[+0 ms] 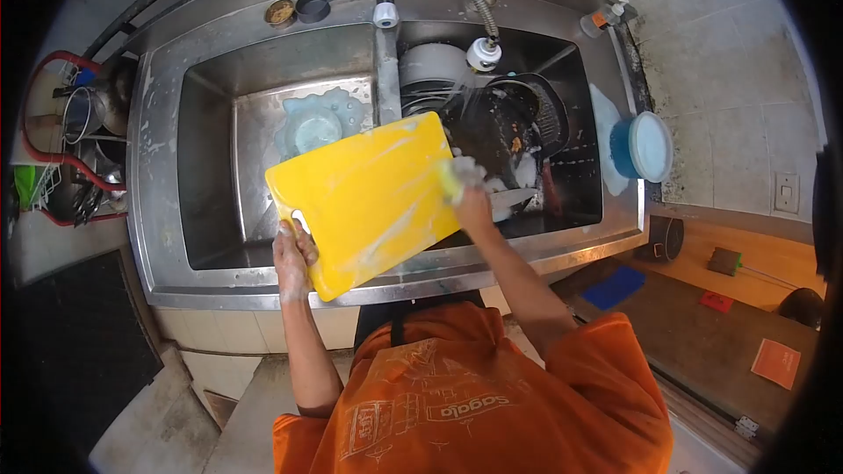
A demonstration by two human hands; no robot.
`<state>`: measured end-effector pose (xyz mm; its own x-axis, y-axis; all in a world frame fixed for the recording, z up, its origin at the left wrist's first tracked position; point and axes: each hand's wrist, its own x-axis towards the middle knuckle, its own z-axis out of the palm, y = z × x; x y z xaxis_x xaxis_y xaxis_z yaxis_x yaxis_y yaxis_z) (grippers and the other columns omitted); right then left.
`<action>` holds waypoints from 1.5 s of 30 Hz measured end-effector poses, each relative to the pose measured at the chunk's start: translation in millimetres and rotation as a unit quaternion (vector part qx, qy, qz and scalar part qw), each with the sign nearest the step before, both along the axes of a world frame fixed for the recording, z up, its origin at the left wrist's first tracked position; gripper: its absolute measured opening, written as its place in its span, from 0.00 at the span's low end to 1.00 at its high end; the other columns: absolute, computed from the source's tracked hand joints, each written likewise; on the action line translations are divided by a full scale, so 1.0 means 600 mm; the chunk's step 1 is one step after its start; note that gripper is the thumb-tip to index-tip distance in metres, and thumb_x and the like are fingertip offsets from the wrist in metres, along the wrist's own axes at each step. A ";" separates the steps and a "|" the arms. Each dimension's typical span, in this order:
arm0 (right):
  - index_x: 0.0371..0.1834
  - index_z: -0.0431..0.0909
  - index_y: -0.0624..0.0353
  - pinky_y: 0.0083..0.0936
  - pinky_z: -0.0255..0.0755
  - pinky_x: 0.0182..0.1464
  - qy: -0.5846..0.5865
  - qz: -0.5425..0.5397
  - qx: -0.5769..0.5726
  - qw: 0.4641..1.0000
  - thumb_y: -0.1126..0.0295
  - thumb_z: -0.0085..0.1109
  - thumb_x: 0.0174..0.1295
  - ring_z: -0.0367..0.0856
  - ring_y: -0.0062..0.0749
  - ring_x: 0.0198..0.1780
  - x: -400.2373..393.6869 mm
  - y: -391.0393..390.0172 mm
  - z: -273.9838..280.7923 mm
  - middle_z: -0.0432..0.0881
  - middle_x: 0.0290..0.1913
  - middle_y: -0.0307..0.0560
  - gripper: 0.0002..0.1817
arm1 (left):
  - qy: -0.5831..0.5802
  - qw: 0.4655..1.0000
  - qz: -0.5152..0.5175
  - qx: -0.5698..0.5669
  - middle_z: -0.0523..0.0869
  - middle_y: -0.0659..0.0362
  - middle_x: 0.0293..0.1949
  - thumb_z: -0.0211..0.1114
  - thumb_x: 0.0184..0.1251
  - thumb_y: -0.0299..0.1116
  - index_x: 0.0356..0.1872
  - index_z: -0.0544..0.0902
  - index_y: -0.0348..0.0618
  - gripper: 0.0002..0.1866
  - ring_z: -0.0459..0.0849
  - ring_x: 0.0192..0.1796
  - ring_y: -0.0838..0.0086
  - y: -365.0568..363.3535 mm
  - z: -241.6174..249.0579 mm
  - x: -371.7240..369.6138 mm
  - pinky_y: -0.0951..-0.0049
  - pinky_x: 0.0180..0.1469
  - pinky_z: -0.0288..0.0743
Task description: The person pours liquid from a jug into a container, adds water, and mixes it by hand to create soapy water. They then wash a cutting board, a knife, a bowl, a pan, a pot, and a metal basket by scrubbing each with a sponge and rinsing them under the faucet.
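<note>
A yellow cutting board with streaks of foam is held tilted over the sink's middle and front edge. My left hand grips its lower left corner, by the handle hole. At the board's right edge, my right hand is closed on a foamy, pale green sponge that touches the board. Behind the board, a round bowl of suds sits in the left basin. Water runs from the spray head onto dark pans in the right basin.
A blue tub stands on the right ledge, with a soap bottle behind it. A small dark pan lies on the back ledge. At the left is a red-edged rack with pots.
</note>
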<state>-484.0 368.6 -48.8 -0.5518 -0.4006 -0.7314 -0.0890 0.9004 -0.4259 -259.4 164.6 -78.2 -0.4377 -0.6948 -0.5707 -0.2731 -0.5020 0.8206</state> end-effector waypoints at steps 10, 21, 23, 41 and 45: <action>0.59 0.71 0.55 0.41 0.56 0.70 0.355 0.311 -0.417 0.776 0.71 0.49 0.58 0.68 0.43 0.65 0.142 -0.051 -0.178 0.74 0.57 0.49 0.23 | 0.043 0.996 0.051 0.059 0.58 0.73 0.17 0.49 0.71 0.55 0.32 0.68 0.49 0.20 0.53 0.17 0.88 0.024 0.022 -0.001 0.85 0.18 0.48; 0.55 0.74 0.60 0.47 0.53 0.69 0.296 0.291 -0.456 0.787 0.75 0.49 0.58 0.67 0.44 0.65 0.216 -0.083 -0.110 0.74 0.60 0.50 0.20 | 0.053 0.989 0.139 -0.008 0.63 0.71 0.18 0.48 0.71 0.56 0.38 0.71 0.46 0.22 0.58 0.16 0.87 0.045 0.030 -0.041 0.84 0.17 0.51; 0.58 0.72 0.54 0.38 0.62 0.66 0.322 0.306 -0.415 0.794 0.74 0.52 0.58 0.70 0.38 0.64 0.141 0.023 -0.134 0.72 0.61 0.48 0.22 | 0.068 0.994 0.069 0.047 0.63 0.71 0.17 0.49 0.70 0.58 0.36 0.70 0.46 0.23 0.57 0.15 0.87 0.021 0.048 -0.016 0.84 0.16 0.50; 0.42 0.72 0.65 0.35 0.81 0.35 -0.154 -0.578 -0.453 0.661 0.79 0.50 0.53 0.82 0.38 0.36 0.033 0.300 -0.089 0.78 0.37 0.48 0.12 | -0.154 0.804 -0.334 -0.467 0.75 0.54 0.14 0.57 0.67 0.38 0.42 0.83 0.39 0.14 0.74 0.17 0.74 -0.040 0.163 -0.106 0.67 0.23 0.68; 0.42 0.71 0.65 0.36 0.81 0.41 -0.184 -0.578 -0.474 0.638 0.80 0.48 0.50 0.83 0.41 0.38 0.029 0.301 -0.071 0.78 0.37 0.49 0.14 | -0.246 0.767 -0.309 -0.506 0.81 0.44 0.18 0.56 0.67 0.47 0.35 0.80 0.41 0.17 0.82 0.23 0.50 -0.022 0.017 -0.124 0.50 0.26 0.74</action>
<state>-466.4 549.5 -91.3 -0.7403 -0.2395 -0.6281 0.6643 -0.4036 -0.6291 -333.6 151.4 -67.8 -0.7669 -0.6369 -0.0784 -0.6032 0.6739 0.4267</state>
